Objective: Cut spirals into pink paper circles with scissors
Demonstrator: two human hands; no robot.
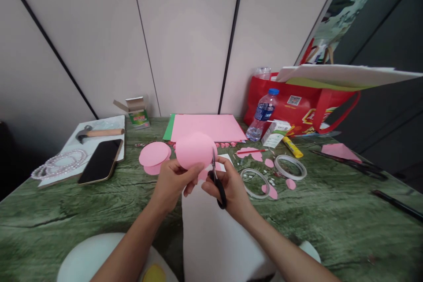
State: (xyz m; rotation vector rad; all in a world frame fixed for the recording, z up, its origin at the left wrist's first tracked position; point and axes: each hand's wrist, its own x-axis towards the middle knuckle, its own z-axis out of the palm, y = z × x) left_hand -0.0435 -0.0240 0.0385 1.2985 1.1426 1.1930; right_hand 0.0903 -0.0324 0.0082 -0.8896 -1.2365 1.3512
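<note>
- Pink round paper disc [194,150] is up in our left hand [175,178], over the far end of the long white sheet [205,224]. Main risk?

- Flex. Our left thumb and fingers pinch only its lower edge; the rest is unsupported. Looks thin, so it could bend away under blade pressure and leave us a ragged edge.

- Right side?

- Our right hand [231,187] is curled round the black-handled metal scissors [217,180]. Can't tell which fingers sit in the loops. Blades point up, at the disc's right-hand edge.

- Biting?

- Can't tell, too fine to read. If we roll the wrist inward, they could run into the disc and spoil the round. Outward, they could slide off.

- Our fingers?

- Left thumb points toward the scissors, near them. If we rotate the disc and let that thumb creep right, it could end up in the blade path.

- Table?

- Busy. Loose pink paper scraps [291,184] lie around the thick white tape roll [295,177]; a good offcut dropped there could get lost. Overlapping pink paper circles [153,154] sit just left of our left hand, so a careless knuckle could scatter them.
</note>
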